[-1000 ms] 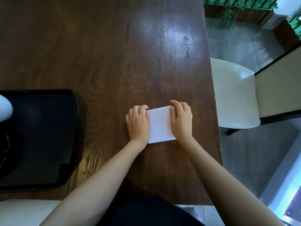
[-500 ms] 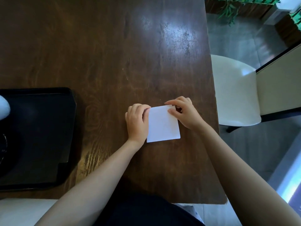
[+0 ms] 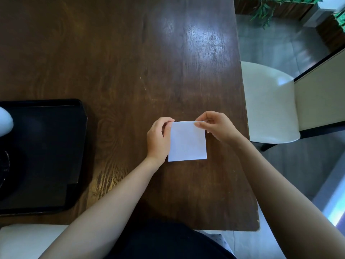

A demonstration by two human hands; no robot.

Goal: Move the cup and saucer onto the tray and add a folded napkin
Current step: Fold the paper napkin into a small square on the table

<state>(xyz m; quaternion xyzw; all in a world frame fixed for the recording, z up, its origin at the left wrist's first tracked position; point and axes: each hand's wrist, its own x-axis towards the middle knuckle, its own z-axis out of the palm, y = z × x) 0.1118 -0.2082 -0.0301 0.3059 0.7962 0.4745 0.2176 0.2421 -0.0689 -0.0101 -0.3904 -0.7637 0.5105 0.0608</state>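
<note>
A white folded napkin (image 3: 187,142) lies on the dark wooden table (image 3: 130,62) near its right edge. My left hand (image 3: 158,140) rests along the napkin's left side, its fingertips pinching the far left corner. My right hand (image 3: 216,127) pinches the far right corner between thumb and fingers. A black tray (image 3: 74,146) sits at the left of the table. A white cup (image 3: 5,121) shows at the frame's left edge on the tray, mostly cut off. A dark round saucer edge (image 3: 6,163) is barely visible below it.
A white chair (image 3: 268,101) stands just past the table's right edge. Another white seat (image 3: 28,242) is at the bottom left, by my dark-clothed lap. Plants (image 3: 261,8) and grey floor lie beyond the table's right side.
My right hand lifted off the napkin's right side and moved to pinch its far right corner. My left hand's fingers curled onto the far left corner. The napkin now shows wider.
</note>
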